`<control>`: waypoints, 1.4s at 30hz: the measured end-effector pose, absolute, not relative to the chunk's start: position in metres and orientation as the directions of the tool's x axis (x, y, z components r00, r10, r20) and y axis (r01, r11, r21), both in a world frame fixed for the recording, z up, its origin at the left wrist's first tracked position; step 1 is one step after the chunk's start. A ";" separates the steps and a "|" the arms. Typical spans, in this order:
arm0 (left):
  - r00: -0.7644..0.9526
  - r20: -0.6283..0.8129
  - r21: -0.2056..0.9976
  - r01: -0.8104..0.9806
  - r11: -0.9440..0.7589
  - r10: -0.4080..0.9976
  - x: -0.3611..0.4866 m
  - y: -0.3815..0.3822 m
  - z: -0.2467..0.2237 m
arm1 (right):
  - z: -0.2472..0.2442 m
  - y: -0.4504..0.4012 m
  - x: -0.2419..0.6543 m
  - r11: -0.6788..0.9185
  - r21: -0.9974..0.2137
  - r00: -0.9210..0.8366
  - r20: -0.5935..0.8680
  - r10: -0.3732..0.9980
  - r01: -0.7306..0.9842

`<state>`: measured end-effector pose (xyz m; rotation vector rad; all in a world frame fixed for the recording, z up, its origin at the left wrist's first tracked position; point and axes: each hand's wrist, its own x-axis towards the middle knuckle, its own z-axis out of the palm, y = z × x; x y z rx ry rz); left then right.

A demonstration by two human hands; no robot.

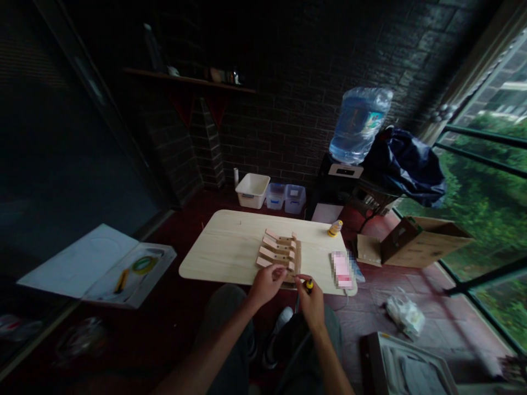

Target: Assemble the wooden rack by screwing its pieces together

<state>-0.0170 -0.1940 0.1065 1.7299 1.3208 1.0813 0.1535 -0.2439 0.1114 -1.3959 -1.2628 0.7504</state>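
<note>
Wooden slatted rack is set on the pale wooden table, close to the front edge, its angled slats raised and dark spots seen along them. Both hands are held at its near end. The thumb and fingertips of the left hand are brought close together there; whether anything is pinched cannot be told. A yellow-and-black screwdriver handle is clasped by the right hand, whose foremost fingertips are held just beside the left ones; what lies between is too small to be made out.

If some small part is being gripped there, it could be dropped over the table's edge and lost on the dark red floor, since the work is done so near that edge. The screwdriver could be let slip if the fingertips are busied elsewhere. No clamp is seen, so the rack could be shifted or twisted by an uneven push, and a finger could be grazed by a slipping tip.
</note>
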 end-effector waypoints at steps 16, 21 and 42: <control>0.176 -0.025 0.988 -0.148 0.052 0.984 -0.017 -0.226 0.171 | 0.153 -0.257 0.123 0.234 -0.945 0.232 0.286 0.930 0.227; 0.131 0.005 0.986 -0.166 0.017 0.991 -0.019 -0.232 0.188 | 0.165 -0.273 0.131 0.244 -0.926 0.148 0.295 0.944 0.287; 0.112 0.029 0.974 -0.228 -0.003 0.993 -0.025 -0.262 0.218 | 0.209 -0.311 0.126 0.277 -0.861 -0.023 0.296 0.955 0.427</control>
